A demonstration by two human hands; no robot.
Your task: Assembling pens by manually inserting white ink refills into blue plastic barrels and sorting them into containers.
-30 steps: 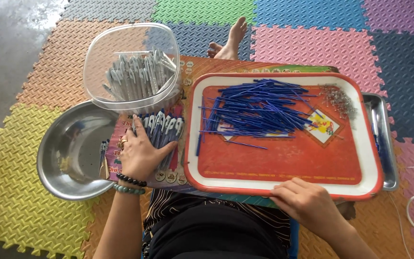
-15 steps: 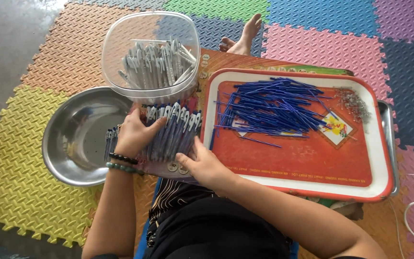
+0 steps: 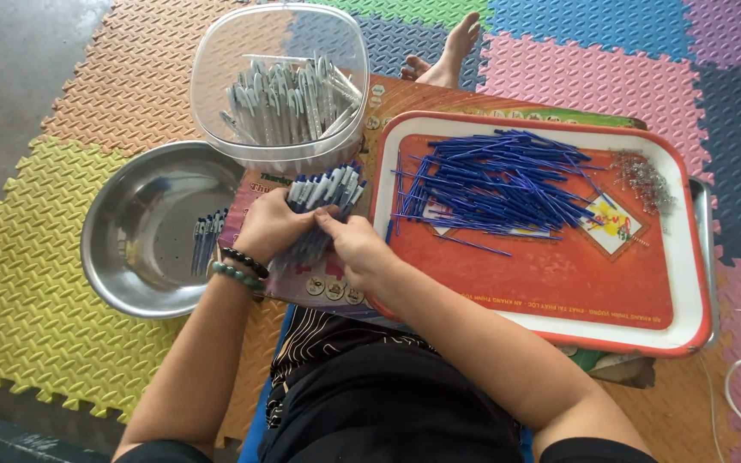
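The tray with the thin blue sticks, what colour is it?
The tray is orange-red with a white rim, best seen in the head view.

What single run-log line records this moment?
left hand: grips bundle of blue-and-white pens | right hand: fingers on same bundle | beside: round steel bowl, clear plastic tub, red tray

Bowl (image 3: 143, 257) left, tray (image 3: 688, 283) right, tub (image 3: 216, 94) behind the pen bundle (image 3: 323, 193) between.

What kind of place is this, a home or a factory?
Probably a home floor used for hand assembly: colourful foam mats, a bare foot, and a low tray of blue pen refills.
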